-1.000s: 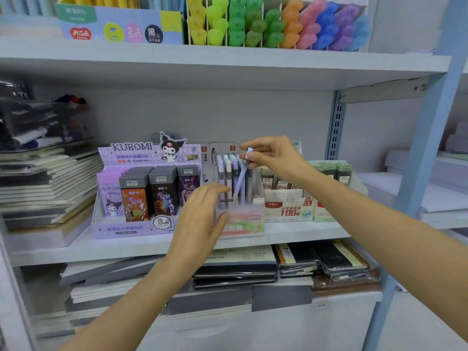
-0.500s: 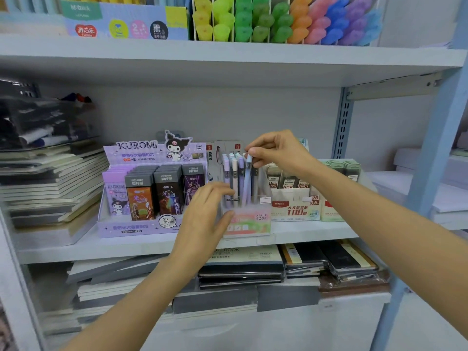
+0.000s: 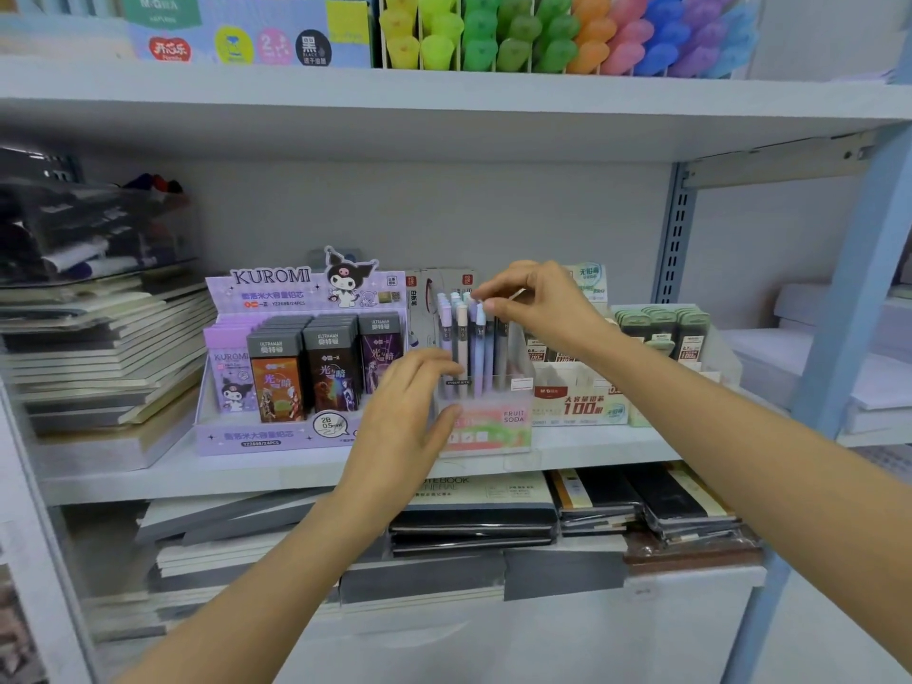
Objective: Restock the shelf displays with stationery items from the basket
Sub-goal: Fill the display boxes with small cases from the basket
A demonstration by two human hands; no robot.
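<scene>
Pinching a pale blue pen [image 3: 481, 338] upright in a clear plastic box [image 3: 493, 429] is the right hand [image 3: 540, 303]. The left hand [image 3: 402, 419] grips the box.

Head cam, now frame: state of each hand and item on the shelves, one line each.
left hand: grips the pen box's left side.
right hand: pinches the blue pen's top.
pen box: upright on the middle shelf, holding standing pens.
blue pen: upright in the pen box.
Kuromi display: upright, packed with lead cases.
highlighters: standing in rows on the top shelf.
notebooks: stacked flat, at left.
</scene>
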